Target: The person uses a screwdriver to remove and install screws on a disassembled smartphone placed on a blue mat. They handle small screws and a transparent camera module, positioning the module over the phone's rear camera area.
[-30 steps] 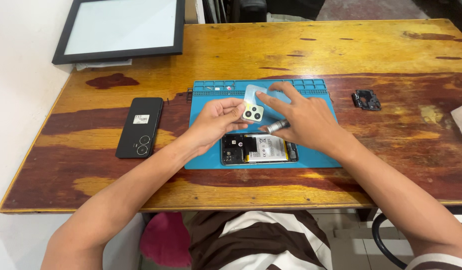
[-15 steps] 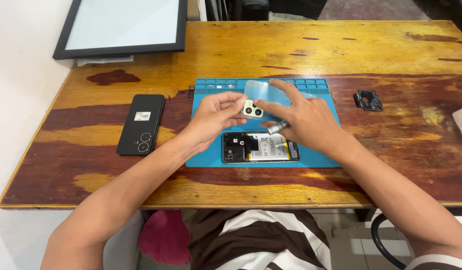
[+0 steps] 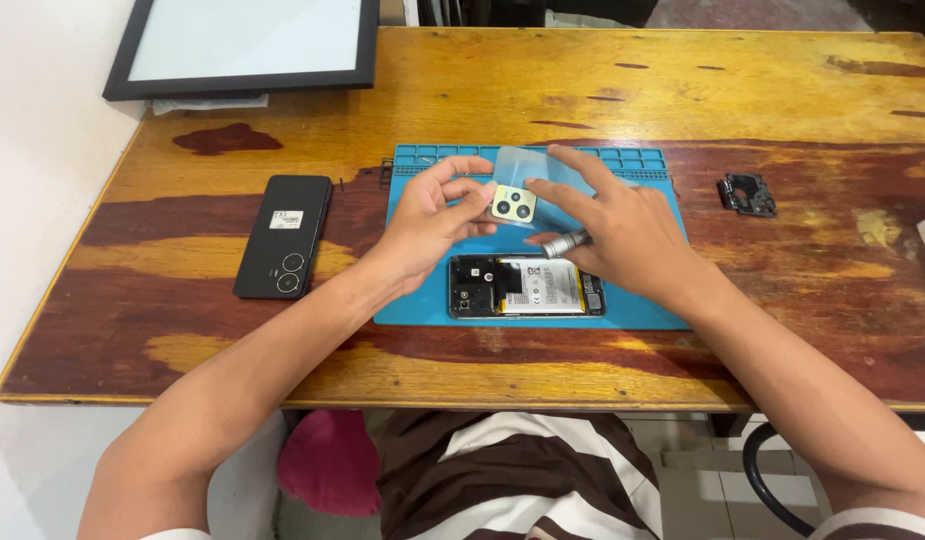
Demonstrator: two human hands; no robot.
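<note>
Worn wooden table [image 3: 583,90], orange and dark-red varnish in patches, seen from above; white wall along its left edge. Blue rectangular silicone work mat [image 3: 423,300] lies near the middle of the table, closer to the front edge, with small tray compartments along its far edge.

Left hand [image 3: 428,222] raised over the mat's far-left part, fingers pinched on the left end of a pale, translucent phone back cover [image 3: 528,175] with a light square camera block showing two dark lenses. Right hand [image 3: 623,225] over the mat's far-right part; index and middle fingers stretched out and resting on the cover's right side. Cover held tilted above the mat, clear of the phone below. Same right hand also grips a small silver-tipped tool [image 3: 565,243] tucked under the palm, tip pointing left; its handle is hidden.

Opened black smartphone [image 3: 526,286] lies flat, lengthwise, at the mat's front edge, back off, white-labelled battery and dark circuit parts exposed. Just beneath both hands.

Second black smartphone [image 3: 284,235], closed, back up, two round lenses towards the front edge, rests on bare wood left of the mat. Small black plastic internal part [image 3: 748,193] sits on wood right of the mat, well apart. Black-framed white panel [image 3: 243,45] at the far-left corner. Brown-and-white striped clothing shows below the front edge.
</note>
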